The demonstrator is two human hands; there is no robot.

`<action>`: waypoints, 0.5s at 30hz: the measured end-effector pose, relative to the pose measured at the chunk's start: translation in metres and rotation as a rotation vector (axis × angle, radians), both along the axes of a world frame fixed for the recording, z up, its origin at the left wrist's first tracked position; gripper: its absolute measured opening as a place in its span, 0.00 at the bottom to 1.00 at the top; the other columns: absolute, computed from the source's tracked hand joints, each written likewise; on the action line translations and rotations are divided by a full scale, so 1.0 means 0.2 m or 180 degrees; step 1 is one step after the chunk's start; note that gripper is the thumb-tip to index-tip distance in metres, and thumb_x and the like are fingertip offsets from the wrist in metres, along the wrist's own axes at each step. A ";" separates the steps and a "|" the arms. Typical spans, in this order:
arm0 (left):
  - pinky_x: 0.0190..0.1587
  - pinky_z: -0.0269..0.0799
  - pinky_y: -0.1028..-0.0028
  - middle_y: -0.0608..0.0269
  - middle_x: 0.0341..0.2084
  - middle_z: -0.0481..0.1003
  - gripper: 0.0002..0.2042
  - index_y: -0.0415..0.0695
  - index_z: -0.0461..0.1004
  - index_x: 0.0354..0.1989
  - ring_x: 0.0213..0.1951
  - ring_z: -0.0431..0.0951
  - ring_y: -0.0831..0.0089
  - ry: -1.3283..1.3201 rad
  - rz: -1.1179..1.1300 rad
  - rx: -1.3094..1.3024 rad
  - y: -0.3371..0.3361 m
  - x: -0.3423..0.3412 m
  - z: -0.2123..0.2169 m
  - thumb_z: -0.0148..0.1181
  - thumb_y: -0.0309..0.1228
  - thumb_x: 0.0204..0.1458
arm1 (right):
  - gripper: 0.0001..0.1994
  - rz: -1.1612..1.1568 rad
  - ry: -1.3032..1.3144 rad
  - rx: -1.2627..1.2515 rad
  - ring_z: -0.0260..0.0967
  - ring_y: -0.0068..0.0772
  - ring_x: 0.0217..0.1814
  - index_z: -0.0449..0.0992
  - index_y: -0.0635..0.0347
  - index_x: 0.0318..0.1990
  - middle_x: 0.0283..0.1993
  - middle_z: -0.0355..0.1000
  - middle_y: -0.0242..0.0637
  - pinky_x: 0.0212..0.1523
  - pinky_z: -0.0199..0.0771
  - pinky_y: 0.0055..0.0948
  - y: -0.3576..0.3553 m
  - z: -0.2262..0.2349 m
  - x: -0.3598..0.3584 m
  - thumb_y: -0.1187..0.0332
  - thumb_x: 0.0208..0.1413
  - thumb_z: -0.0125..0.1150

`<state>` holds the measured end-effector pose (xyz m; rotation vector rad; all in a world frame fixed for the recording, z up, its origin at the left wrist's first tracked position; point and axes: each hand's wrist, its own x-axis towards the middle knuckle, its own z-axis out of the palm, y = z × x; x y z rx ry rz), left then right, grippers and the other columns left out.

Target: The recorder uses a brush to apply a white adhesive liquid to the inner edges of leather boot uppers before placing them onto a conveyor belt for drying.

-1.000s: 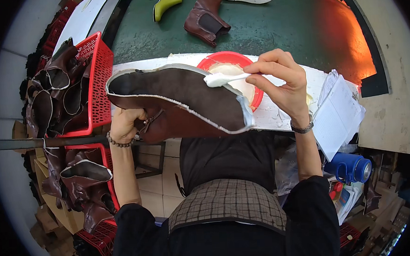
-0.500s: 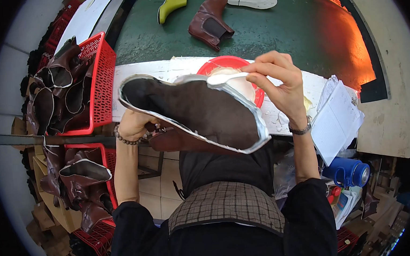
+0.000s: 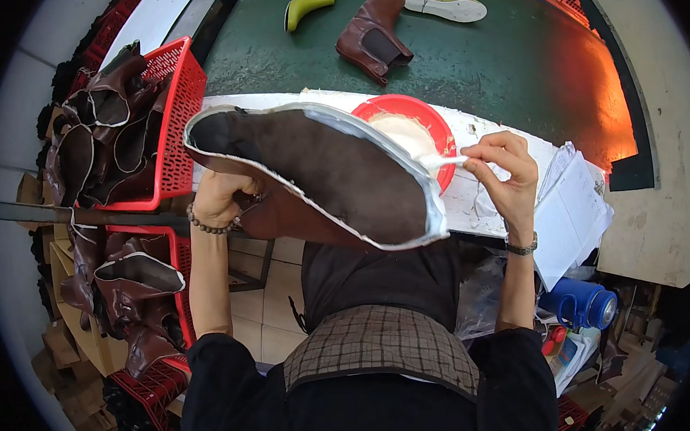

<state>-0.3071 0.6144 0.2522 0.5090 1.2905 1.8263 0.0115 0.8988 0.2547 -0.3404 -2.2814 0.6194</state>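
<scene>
My left hand (image 3: 222, 196) is closed round a brown leather boot upper (image 3: 281, 196), held with its open sole side facing up. A pale, wet-looking coating lies along the upper's far and right-hand edge. Between the thumb and fingers of my right hand (image 3: 508, 170) is the thin handle of a white plastic spoon (image 3: 443, 160). The spoon's head is at the right part of that edge; its tip is hard to make out. Just behind sits a red bowl (image 3: 444, 126) holding a cream-coloured paste (image 3: 403, 130).
Red baskets (image 3: 186, 79) of brown boot uppers stand at the left. On the green table (image 3: 502, 64) are a finished-looking brown boot (image 3: 371, 40), a yellow-green shoe last (image 3: 308, 4) and more lasts. Papers (image 3: 570, 210) and a blue flask (image 3: 579, 302) are at the right.
The spoon has moved right and nearer along the boot upper's edge, to its right part. The upper has shifted slightly left and away from me. The view has shifted a little.
</scene>
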 end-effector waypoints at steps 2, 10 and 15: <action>0.26 0.67 0.73 0.57 0.22 0.77 0.13 0.32 0.77 0.32 0.23 0.75 0.70 0.0133 -0.0120 -0.0200 0.01 0.00 -0.01 0.54 0.11 0.36 | 0.08 -0.0324 0.0121 -0.1224 0.73 0.24 0.36 0.87 0.58 0.40 0.35 0.78 0.31 0.46 0.65 0.28 -0.01 -0.03 -0.02 0.74 0.51 0.75; 0.23 0.70 0.73 0.53 0.27 0.78 0.17 0.29 0.77 0.39 0.23 0.75 0.68 0.0088 -0.0948 -0.0916 0.08 0.10 0.01 0.52 0.12 0.36 | 0.07 0.0401 0.0432 -0.0461 0.73 0.24 0.37 0.88 0.54 0.39 0.34 0.79 0.30 0.47 0.63 0.28 -0.04 0.12 -0.25 0.73 0.51 0.74; 0.17 0.77 0.69 0.46 0.34 0.80 0.28 0.27 0.72 0.54 0.24 0.81 0.62 -0.0061 -0.1542 -0.0988 0.17 0.19 0.04 0.48 0.09 0.38 | 0.09 0.0529 0.0269 -0.0092 0.71 0.27 0.40 0.88 0.55 0.39 0.34 0.78 0.30 0.48 0.64 0.30 -0.04 0.20 -0.31 0.72 0.48 0.76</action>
